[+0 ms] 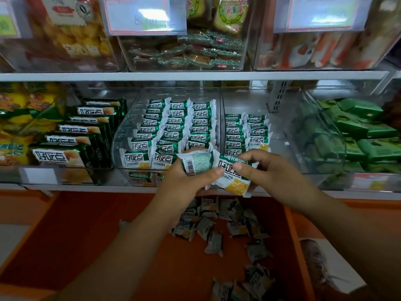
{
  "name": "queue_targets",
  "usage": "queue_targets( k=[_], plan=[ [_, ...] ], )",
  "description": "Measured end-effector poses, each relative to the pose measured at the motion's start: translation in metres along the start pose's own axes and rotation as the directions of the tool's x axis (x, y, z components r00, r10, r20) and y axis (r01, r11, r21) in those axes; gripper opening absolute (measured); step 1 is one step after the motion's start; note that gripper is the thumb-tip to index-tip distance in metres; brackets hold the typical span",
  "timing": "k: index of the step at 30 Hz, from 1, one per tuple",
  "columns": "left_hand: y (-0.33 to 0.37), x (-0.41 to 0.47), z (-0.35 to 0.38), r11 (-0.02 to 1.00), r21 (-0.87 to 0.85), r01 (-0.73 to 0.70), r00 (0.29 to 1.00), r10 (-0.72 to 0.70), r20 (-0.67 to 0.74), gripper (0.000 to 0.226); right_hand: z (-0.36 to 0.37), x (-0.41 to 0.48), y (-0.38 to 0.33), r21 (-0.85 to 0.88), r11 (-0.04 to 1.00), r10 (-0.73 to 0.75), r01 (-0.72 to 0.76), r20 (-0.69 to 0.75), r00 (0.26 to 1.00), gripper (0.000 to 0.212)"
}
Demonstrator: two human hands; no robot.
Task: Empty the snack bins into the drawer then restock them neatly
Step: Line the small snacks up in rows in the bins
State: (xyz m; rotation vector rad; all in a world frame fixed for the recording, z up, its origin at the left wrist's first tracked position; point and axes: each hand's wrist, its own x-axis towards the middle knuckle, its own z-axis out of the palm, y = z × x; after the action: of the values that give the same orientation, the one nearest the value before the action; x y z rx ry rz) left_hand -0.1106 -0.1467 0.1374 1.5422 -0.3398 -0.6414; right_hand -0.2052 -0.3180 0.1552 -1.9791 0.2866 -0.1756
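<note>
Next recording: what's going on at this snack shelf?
A person is restocking snack packets. The left hand grips a barcode-up packet, the right hand pinches a face-up packet, both in front of the bins. The centre bin holds neat rows, the neighbouring bin is partly filled, and loose packets lie in the orange drawer below.

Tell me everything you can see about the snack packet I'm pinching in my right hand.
The snack packet is a small glossy pillow pack, plastic by its look, sealed. Its front faces the camera: green and white, with large block characters and a yellow pastry picture near its lower corner. It hangs tilted above the orange drawer. The right hand pinches its upper edge; its left end meets the barcode-side packet held in the left hand.
</note>
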Motion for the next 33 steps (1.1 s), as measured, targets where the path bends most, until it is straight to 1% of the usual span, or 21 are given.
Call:
queue_targets(
  k=[1, 3, 5, 7, 9, 10, 11, 12, 13, 14, 16, 18, 19, 21, 22, 23, 26, 28, 31, 32, 33],
  plan=[
    [0.0, 0.001, 0.0, 1.0, -0.026, 0.011, 1.0, -0.011, -0.01, 0.043, 0.0, -0.001, 0.0, 0.049, 0.998, 0.041, -0.043, 0.027, 0.999, 0.032],
    [0.0, 0.001, -0.001, 0.998, -0.067, 0.015, 1.0, -0.017, -0.024, 0.038, 0.001, -0.002, 0.003, 0.163, 0.979, 0.109, -0.124, 0.097, 0.989, 0.039],
    [-0.002, 0.003, -0.001, 0.997, -0.074, 0.019, 0.999, -0.021, -0.026, 0.035, 0.004, -0.002, 0.004, 0.195, 0.971, 0.117, -0.136, 0.109, 0.987, 0.04],
    [0.0, 0.003, -0.002, 0.996, -0.076, 0.052, 0.998, -0.054, -0.016, 0.039, 0.002, 0.003, 0.005, 0.186, 0.974, 0.122, -0.129, 0.047, 0.991, 0.04],
    [0.003, 0.004, -0.001, 0.991, -0.102, 0.087, 0.996, -0.087, 0.004, 0.053, -0.014, 0.015, 0.013, 0.221, 0.968, 0.145, -0.121, -0.098, 0.985, 0.036],
    [0.001, 0.007, -0.002, 0.99, -0.105, 0.095, 0.996, -0.094, 0.011, 0.055, -0.027, 0.024, 0.021, 0.202, 0.973, 0.152, -0.114, -0.188, 0.97, 0.033],
    [-0.001, 0.009, -0.004, 0.993, -0.096, 0.073, 0.997, -0.073, 0.004, 0.047, -0.041, 0.033, 0.03, 0.131, 0.985, 0.148, -0.115, -0.279, 0.949, 0.031],
    [-0.002, 0.011, -0.005, 0.995, -0.084, 0.058, 0.998, -0.058, -0.004, 0.037, -0.056, 0.043, 0.04, 0.041, 0.991, 0.135, -0.128, -0.34, 0.931, 0.03],
    [-0.005, 0.013, -0.006, 0.997, -0.062, 0.052, 0.999, -0.053, -0.013, 0.033, -0.069, 0.053, 0.052, -0.037, 0.987, 0.129, -0.154, -0.37, 0.92, 0.03],
    [-0.009, 0.016, -0.008, 0.998, -0.036, 0.046, 0.999, -0.046, -0.009, 0.036, -0.08, 0.061, 0.064, -0.114, 0.975, 0.139, -0.192, -0.366, 0.92, 0.031],
    [-0.014, 0.02, -0.009, 1.0, -0.002, 0.031, 0.999, -0.031, 0.008, 0.042, -0.092, 0.078, 0.087, -0.321, 0.905, 0.184, -0.278, -0.295, 0.938, 0.03],
    [-0.016, 0.023, -0.009, 0.999, -0.034, 0.02, 1.0, -0.019, 0.012, 0.037, -0.096, 0.095, 0.104, -0.471, 0.828, 0.229, -0.303, -0.209, 0.951, 0.032],
    [-0.013, 0.022, -0.009, 0.999, -0.04, 0.021, 1.0, -0.02, 0.017, 0.041, -0.096, 0.1, 0.108, -0.498, 0.816, 0.234, -0.295, -0.182, 0.955, 0.033],
    [-0.011, 0.024, -0.01, 1.0, 0.024, 0.016, 0.999, -0.017, 0.034, 0.079, -0.094, 0.111, 0.116, -0.491, 0.823, 0.25, -0.287, -0.142, 0.958, 0.035],
    [-0.01, 0.026, -0.01, 0.999, 0.034, 0.018, 0.999, -0.019, 0.033, 0.091, -0.092, 0.116, 0.118, -0.481, 0.831, 0.252, -0.279, -0.121, 0.96, 0.035],
    [-0.008, 0.026, -0.01, 1.0, 0.023, 0.01, 1.0, -0.011, 0.025, 0.094, -0.089, 0.119, 0.12, -0.471, 0.841, 0.246, -0.268, -0.108, 0.963, 0.036],
    [-0.007, 0.026, -0.01, 1.0, -0.01, -0.007, 0.999, 0.007, 0.032, 0.072, -0.085, 0.126, 0.126, -0.499, 0.831, 0.201, -0.246, -0.144, 0.969, 0.039],
    [-0.006, 0.024, -0.009, 1.0, 0.001, -0.029, 0.999, 0.029, 0.013, 0.066, -0.085, 0.128, 0.129, -0.527, 0.813, 0.18, -0.248, -0.178, 0.967, 0.043],
    [-0.005, 0.021, -0.007, 1.0, -0.015, -0.017, 1.0, 0.017, -0.027, 0.078, -0.087, 0.124, 0.127, -0.549, 0.779, 0.208, -0.302, -0.229, 0.951, 0.053],
    [-0.005, 0.021, -0.006, 1.0, -0.015, 0.003, 0.999, -0.003, -0.032, 0.082, -0.087, 0.119, 0.122, -0.551, 0.772, 0.19, -0.315, -0.274, 0.943, 0.054],
    [-0.004, 0.019, -0.005, 1.0, -0.012, 0.017, 0.999, -0.017, -0.047, 0.085, -0.085, 0.112, 0.113, -0.548, 0.779, 0.134, -0.306, -0.331, 0.934, 0.051]
  ],
)
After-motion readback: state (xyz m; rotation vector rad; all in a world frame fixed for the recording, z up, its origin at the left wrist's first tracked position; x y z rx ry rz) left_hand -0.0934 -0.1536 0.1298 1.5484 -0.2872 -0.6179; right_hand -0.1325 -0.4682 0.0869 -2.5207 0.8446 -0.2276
